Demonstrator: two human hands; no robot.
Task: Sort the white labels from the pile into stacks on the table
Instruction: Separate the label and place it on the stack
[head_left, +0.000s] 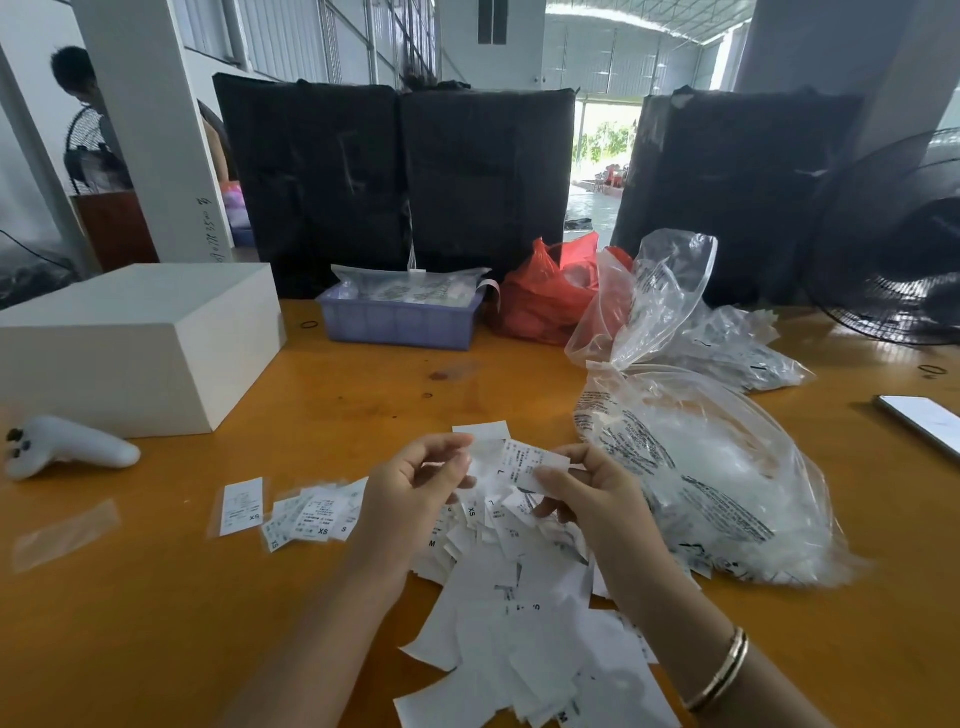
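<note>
A loose pile of white labels (524, 618) printed with size letters covers the orange table (171, 613) in front of me. Above the pile, my left hand (415, 488) pinches the edge of a white label (485, 460). My right hand (597, 488) grips another label (540, 465) printed with an L, which overlaps the first. Left of my hands lie a single XS label (241, 506) and a small fanned stack of XS and S labels (311, 517).
A clear plastic bag of labels (711, 467) lies right of the pile, more bags behind it. A white box (130, 343), a white controller (67, 447), a blue basket (400, 322), a red bag (545, 296), a phone (924, 421) and a black fan (898, 244) stand around.
</note>
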